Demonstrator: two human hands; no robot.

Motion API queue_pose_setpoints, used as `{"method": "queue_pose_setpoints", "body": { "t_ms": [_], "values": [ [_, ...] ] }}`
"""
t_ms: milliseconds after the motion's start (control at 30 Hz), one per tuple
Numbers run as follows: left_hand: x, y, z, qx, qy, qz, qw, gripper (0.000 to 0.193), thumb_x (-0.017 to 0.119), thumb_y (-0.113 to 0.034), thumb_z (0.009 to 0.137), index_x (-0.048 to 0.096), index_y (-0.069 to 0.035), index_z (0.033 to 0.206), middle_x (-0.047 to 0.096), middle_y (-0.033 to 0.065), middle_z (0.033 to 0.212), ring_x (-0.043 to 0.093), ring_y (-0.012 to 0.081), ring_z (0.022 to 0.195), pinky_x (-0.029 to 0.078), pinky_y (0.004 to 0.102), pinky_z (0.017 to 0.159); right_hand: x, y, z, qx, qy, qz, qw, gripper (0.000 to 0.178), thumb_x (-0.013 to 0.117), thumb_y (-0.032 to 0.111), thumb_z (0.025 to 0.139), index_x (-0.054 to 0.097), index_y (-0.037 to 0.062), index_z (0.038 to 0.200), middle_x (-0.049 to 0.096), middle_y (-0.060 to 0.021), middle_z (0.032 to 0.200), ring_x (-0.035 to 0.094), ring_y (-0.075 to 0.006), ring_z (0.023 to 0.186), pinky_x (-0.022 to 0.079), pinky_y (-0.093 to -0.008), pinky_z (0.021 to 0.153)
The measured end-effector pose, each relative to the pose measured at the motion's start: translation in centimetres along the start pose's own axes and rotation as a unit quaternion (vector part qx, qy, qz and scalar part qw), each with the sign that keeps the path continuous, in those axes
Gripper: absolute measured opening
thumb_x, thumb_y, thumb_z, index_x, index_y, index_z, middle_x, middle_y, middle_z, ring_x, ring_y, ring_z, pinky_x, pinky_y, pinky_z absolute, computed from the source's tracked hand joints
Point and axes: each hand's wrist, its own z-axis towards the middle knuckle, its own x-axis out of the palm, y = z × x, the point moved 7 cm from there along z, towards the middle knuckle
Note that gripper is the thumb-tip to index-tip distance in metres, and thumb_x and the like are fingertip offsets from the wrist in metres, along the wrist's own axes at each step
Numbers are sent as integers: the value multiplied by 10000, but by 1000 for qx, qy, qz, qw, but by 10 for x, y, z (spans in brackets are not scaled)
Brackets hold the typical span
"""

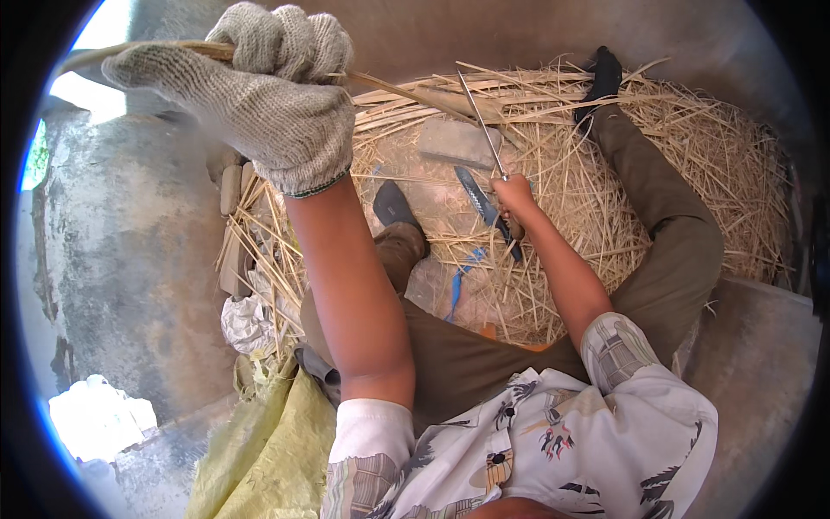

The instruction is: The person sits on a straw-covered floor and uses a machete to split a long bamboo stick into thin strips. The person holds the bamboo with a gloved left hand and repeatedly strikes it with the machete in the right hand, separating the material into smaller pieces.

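Observation:
My left hand [259, 95], in a knitted grey glove, is raised at the upper left. Its fingers wrap round a long pale strip [389, 86] that looks like split bamboo or cane. One end sticks out past the glove to the left; the other slopes down toward the middle. My bare right hand [516, 199] grips the handle of a knife [482, 117], its long thin blade pointing up and away. That blade appears to cross the strip's far part; I cannot tell whether they touch. Just left of this hand a dark, flat blade-like tool [477, 195] lies on the floor.
A grey block [458, 141] lies between my feet. Pale shavings and strips [692, 182] cover much of the floor. A blue ribbon-like scrap [458, 285] lies near my legs. Crumpled paper [248, 324] and a yellowish woven sack [277, 450] are at left. Walls [130, 225] stand around.

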Motion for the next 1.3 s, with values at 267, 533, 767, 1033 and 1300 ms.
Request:
{"method": "queue_pose_setpoints", "body": {
  "t_ms": [267, 533, 767, 1033, 1300],
  "values": [
    [8, 4, 7, -11, 15, -13, 1000, 770, 384, -917, 745, 333, -184, 516, 270, -41, 470, 196, 128, 424, 159, 286, 425, -5, 17, -18, -110, -73, 0, 991, 275, 658, 193, 778, 527, 6, 625, 489, -54, 511, 475, -175, 421, 387, -366, 428],
    [12, 3, 9, -21, 23, -11, 999, 762, 386, -908, 760, 336, -185, 524, 273, -42, 475, 194, 128, 428, 157, 288, 431, -21, 82, -53, -350, -159, 91, 919, 282, 630, 147, 820, 506, -11, 622, 441, -28, 539, 407, -92, 530, 346, -315, 504],
    [8, 7, 8, -19, 20, -18, 999, 747, 392, -891, 779, 341, -186, 537, 277, -41, 480, 195, 131, 432, 155, 290, 436, -4, 5, -13, -82, -111, -113, 984, 280, 637, 181, 771, 472, 24, 608, 503, -60, 581, 448, -199, 429, 390, -348, 459],
    [4, 8, 12, -39, 42, -61, 997, 719, 403, -858, 813, 351, -188, 557, 286, -37, 487, 205, 134, 439, 160, 295, 445, -6, 21, -12, -34, 46, 177, 983, 193, 641, 161, 773, 566, 5, 687, 495, -39, 529, 435, -141, 427, 353, -342, 434],
    [15, 12, 13, -23, 101, -93, 990, 654, 401, -759, 895, 359, -179, 596, 300, -19, 502, 232, 141, 441, 193, 314, 452, -19, 22, -8, -265, -192, -103, 939, 276, 633, 143, 794, 491, 41, 581, 499, -33, 534, 478, -170, 411, 395, -342, 420]
  ]
}}
